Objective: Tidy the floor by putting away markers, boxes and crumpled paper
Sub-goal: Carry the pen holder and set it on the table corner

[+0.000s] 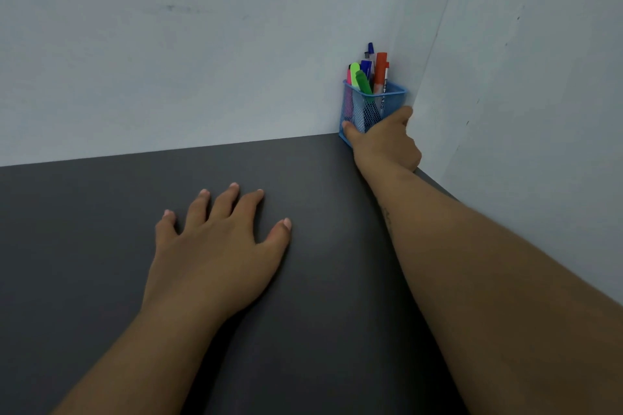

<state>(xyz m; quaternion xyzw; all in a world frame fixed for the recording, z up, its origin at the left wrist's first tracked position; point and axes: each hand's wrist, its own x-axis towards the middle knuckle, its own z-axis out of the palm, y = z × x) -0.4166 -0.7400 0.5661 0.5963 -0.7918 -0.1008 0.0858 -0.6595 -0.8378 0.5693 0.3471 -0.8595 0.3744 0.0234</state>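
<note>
At lower left of the frame, the left hand (219, 242) lies palm down on the dark grey surface (101, 229), fingers spread apart and holding nothing, its bare forearm running off the bottom edge. Centre frame is only that dark surface meeting the pale wall (168, 61) behind it. Toward the right, a bare forearm stretches from the lower right corner up to the right hand (384, 141), which is closed around the lower part of a blue mesh pen holder (362, 111): the thumb presses its left face near the base and a finger lies against its right side. The holder stands upright in the corner where the two walls meet, on the dark surface. Several markers (371, 72) stand inside it, green, blue, red and pink, their caps rising above the rim.
</note>
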